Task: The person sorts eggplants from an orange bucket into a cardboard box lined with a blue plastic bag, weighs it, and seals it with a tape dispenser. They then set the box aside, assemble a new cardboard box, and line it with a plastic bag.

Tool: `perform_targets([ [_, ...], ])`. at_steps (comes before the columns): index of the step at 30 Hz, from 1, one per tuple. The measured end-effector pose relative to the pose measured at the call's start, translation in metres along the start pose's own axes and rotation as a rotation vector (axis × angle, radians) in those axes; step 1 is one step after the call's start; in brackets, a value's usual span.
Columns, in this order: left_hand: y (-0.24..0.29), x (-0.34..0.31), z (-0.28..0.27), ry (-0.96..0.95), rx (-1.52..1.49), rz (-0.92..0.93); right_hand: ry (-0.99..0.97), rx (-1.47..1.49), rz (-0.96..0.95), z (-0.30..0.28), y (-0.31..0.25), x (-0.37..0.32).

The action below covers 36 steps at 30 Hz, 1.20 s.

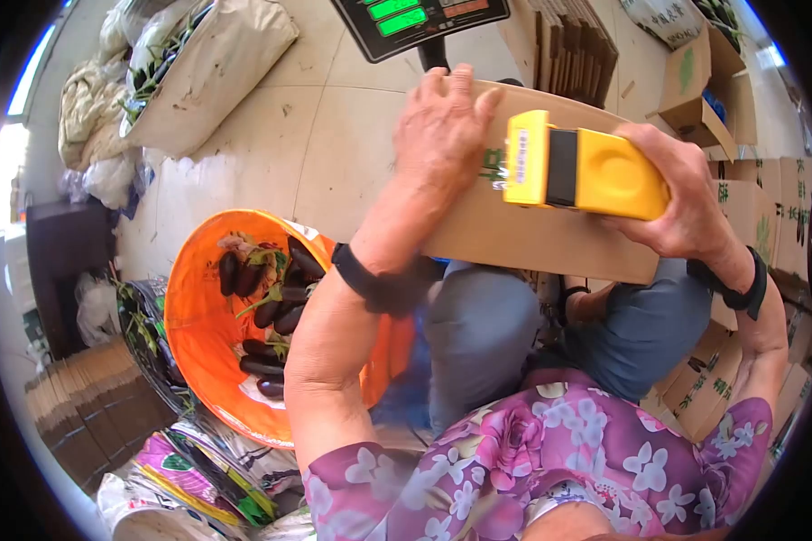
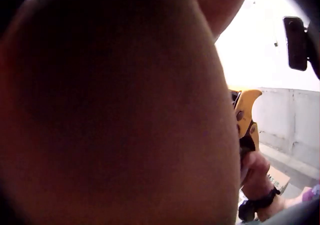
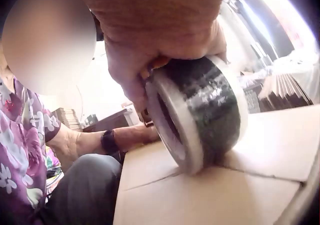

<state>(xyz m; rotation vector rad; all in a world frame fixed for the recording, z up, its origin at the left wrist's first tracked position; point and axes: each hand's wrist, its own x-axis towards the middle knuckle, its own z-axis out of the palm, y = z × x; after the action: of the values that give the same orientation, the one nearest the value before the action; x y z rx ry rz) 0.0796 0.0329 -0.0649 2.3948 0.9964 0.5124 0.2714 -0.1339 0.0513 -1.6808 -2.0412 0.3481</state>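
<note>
A cardboard box (image 1: 532, 239) lies across the person's knees, its panel seams showing in the right wrist view. The left hand (image 1: 438, 135) presses on its left end with fingers extended toward the far edge. In the right hand (image 1: 686, 194) is a yellow tape dispenser (image 1: 618, 171), gripped from the right above the box. The right wrist view has the wide tape roll (image 3: 215, 105) at the box surface (image 3: 210, 200), below the right hand (image 3: 155, 25). Dark, close skin fills most of the left wrist view; the dispenser (image 2: 246, 110) shows at its right.
An orange bucket (image 1: 189, 298) of dark eggplants stands left of the legs. Beyond the box is a scale with a lit display (image 1: 401, 18). Flattened cartons (image 1: 573, 54) stand behind, an open carton (image 1: 695, 81) at back right. A white sack (image 1: 212, 81) lies at back left.
</note>
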Motion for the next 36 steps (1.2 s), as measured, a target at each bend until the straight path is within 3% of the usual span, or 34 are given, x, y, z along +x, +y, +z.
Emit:
perform_targets([
  [2,-0.012,-0.006,-0.001,0.027,0.232,0.248,0.015,-0.022,-0.061,0.0,-0.003,-0.001],
  [5,0.0,-0.003,-0.008,-0.052,0.116,-0.067,-0.029,-0.065,-0.035,-0.011,-0.009,-0.01],
  [9,0.001,-0.001,-0.011,-0.07,0.136,0.052,-0.043,-0.144,0.074,-0.046,0.018,-0.064],
  [11,0.001,0.001,-0.008,-0.036,0.092,-0.053,-0.02,-0.098,0.13,-0.063,0.034,-0.093],
  [14,0.005,0.0,-0.01,-0.028,0.089,-0.068,-0.003,-0.148,0.211,-0.067,0.07,-0.151],
  [17,0.004,0.002,-0.011,-0.068,0.093,-0.117,0.013,-0.136,0.302,-0.053,0.084,-0.177],
  [24,0.008,-0.001,-0.019,-0.093,0.042,-0.146,0.069,-0.032,0.292,-0.03,0.095,-0.185],
  [32,0.008,0.001,-0.027,-0.096,0.076,-0.1,0.302,0.21,0.271,0.063,0.121,-0.204],
  [36,0.011,0.0,-0.028,-0.091,0.104,-0.101,0.358,0.223,0.281,0.081,0.129,-0.213],
])
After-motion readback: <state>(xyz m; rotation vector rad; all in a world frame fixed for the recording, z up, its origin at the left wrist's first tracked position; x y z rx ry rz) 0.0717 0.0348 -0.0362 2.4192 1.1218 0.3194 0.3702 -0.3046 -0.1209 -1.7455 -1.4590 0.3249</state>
